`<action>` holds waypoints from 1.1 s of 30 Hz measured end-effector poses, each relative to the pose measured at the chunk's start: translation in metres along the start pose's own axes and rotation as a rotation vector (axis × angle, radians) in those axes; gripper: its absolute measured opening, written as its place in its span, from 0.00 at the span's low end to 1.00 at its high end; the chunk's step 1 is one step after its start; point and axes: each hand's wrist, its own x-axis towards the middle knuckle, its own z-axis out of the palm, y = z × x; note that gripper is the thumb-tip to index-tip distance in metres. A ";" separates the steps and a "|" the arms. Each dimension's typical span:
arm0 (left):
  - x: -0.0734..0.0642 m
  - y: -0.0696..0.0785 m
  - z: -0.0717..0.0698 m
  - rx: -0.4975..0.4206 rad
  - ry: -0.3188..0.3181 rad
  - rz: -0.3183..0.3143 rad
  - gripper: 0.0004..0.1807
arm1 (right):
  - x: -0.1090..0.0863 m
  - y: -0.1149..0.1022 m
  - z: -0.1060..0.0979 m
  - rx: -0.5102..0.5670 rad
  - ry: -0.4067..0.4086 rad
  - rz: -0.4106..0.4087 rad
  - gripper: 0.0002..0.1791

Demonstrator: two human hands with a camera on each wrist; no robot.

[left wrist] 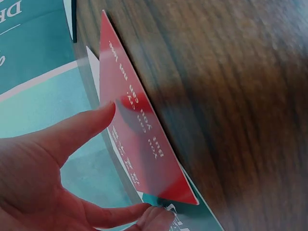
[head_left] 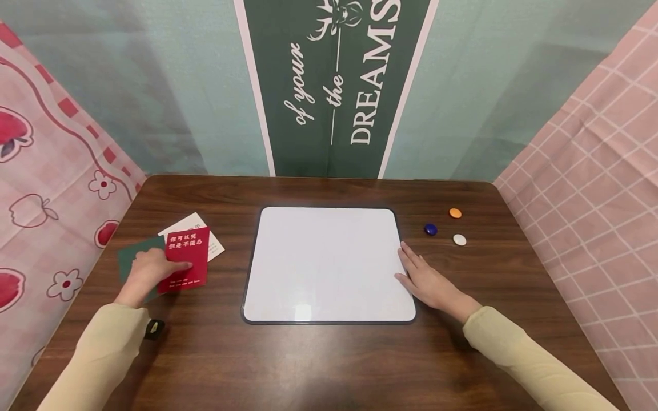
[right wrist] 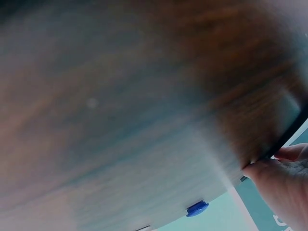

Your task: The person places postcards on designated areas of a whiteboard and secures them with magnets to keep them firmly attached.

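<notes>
On the left of the table my left hand (head_left: 149, 266) touches cards. Its thumb rests on a red card (head_left: 197, 251) with white writing, while the other fingers lie on a green card (head_left: 125, 260) partly under it. A white card (head_left: 216, 245) shows behind the red one. In the left wrist view, thumb and fingers are spread apart across the red card (left wrist: 127, 130). My right hand (head_left: 426, 281) rests with straight fingers on the right edge of a whiteboard (head_left: 324, 262) with a dark frame. In the right wrist view its fingers (right wrist: 269, 175) are at the dark rim.
Three round pieces lie right of the board: blue (head_left: 430, 229), orange (head_left: 454, 213) and white (head_left: 460, 240). A small black object (head_left: 154, 329) is by the left sleeve. Cloth backdrops (head_left: 205, 85) stand around the wooden table (head_left: 329, 359).
</notes>
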 end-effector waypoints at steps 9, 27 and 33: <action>0.007 0.003 -0.001 0.022 -0.002 0.002 0.46 | 0.001 -0.002 -0.002 0.006 -0.003 0.007 0.38; 0.016 0.003 -0.016 -0.016 -0.019 -0.044 0.44 | 0.004 -0.007 -0.007 0.008 -0.011 0.022 0.38; 0.012 0.000 -0.021 -0.029 0.030 0.024 0.31 | 0.004 -0.006 -0.007 0.011 -0.008 0.018 0.38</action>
